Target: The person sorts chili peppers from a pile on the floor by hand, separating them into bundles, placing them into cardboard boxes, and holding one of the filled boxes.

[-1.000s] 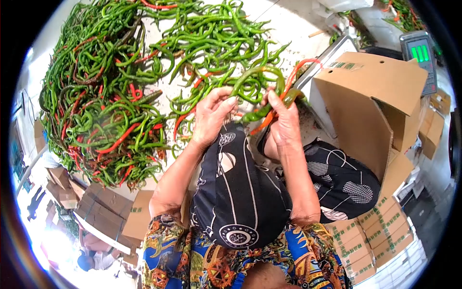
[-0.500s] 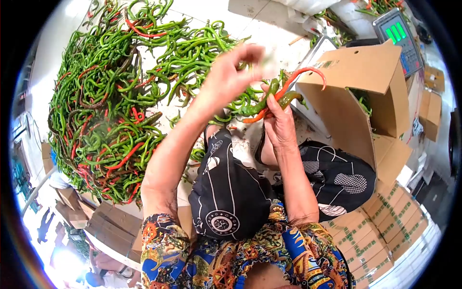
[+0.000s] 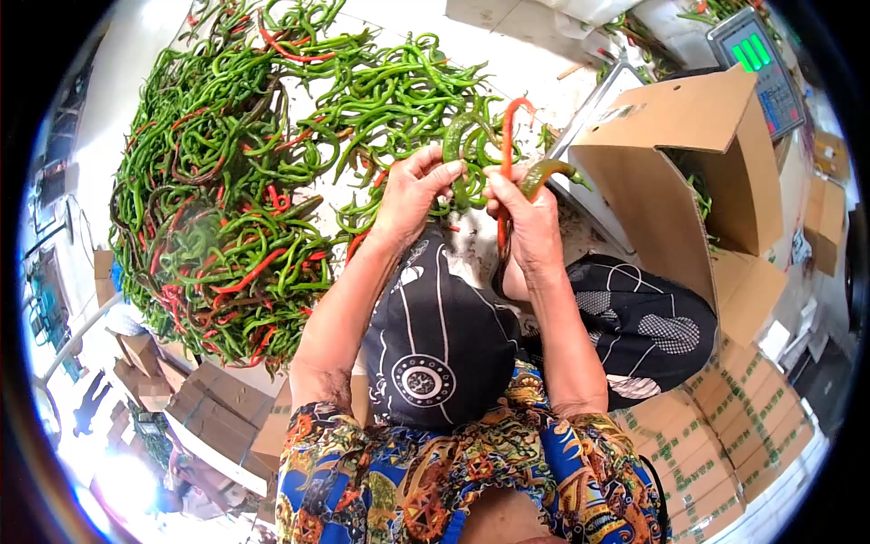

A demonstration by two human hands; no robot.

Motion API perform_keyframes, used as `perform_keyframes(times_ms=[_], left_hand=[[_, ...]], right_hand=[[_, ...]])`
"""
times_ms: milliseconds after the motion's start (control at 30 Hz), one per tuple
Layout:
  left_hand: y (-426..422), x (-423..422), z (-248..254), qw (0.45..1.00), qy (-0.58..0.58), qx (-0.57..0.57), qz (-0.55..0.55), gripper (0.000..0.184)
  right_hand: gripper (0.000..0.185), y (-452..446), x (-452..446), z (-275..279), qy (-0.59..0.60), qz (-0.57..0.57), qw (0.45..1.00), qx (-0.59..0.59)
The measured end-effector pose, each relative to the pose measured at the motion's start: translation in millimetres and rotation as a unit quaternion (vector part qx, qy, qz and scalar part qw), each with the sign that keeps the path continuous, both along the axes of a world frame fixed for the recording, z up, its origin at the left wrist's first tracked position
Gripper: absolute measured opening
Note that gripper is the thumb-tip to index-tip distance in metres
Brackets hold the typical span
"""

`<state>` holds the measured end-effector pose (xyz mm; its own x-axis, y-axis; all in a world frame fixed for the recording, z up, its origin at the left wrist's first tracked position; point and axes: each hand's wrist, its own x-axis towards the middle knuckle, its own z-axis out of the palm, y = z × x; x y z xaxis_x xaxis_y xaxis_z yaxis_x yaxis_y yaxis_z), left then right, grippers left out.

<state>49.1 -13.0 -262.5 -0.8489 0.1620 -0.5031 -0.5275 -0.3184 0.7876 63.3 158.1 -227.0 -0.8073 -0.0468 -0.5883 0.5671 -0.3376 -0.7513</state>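
My right hand (image 3: 528,227) is closed round a long red chili pepper (image 3: 507,136) and a brownish-green chili pepper (image 3: 545,172). The red one stands up with its tip hooked over, and part of it shows below my fingers. My left hand (image 3: 415,195) pinches a curved green chili pepper (image 3: 454,145) between thumb and fingers, just left of my right hand. Both hands are over the floor in front of my knees. Beyond them lies a spread of loose green chili peppers (image 3: 408,91).
A large heap of green and red chili peppers (image 3: 199,199) covers the floor to the left. At right, an open cardboard box (image 3: 652,181) with peppers inside stands near a scale display (image 3: 757,68). Flattened printed cartons (image 3: 716,426) lie at lower right.
My left hand, blurred and raised before, has come down beside my right hand and now pinches a green chili pepper. The red pepper in my right hand has turned more upright.
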Motion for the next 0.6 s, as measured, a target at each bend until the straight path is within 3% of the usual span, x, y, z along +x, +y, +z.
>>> perform_keyframes(times_ms=[67,200,333,433,500,600], left_hand=[[-0.9,1.4,-2.5,0.993,-0.021,0.109,0.044,0.030],[-5.8,4.5,-3.2,0.981,-0.059,0.171,0.074,0.034],[-4.4,2.7,-10.0,0.973,-0.071,0.206,0.074,0.037],[-1.4,-7.3,0.5,0.969,-0.046,0.232,0.066,0.032],[3.7,-21.4,27.8,0.983,-0.004,0.166,0.073,0.032],[19.0,-55.7,75.5,0.973,0.102,0.175,0.107,0.033]], right_hand=[[0.024,4.3,-1.7,-3.9,0.004,-0.036,0.998,-0.056],[0.025,18.7,-3.1,-22.4,0.004,-0.110,0.981,-0.161],[0.027,16.1,-1.7,-33.9,0.005,-0.087,0.990,-0.107],[0.040,9.7,2.7,-38.9,-0.031,-0.059,0.990,-0.123],[0.045,11.3,2.9,-39.2,-0.062,-0.061,0.990,-0.111],[0.043,9.2,8.0,-53.0,-0.046,-0.028,0.996,-0.076]])
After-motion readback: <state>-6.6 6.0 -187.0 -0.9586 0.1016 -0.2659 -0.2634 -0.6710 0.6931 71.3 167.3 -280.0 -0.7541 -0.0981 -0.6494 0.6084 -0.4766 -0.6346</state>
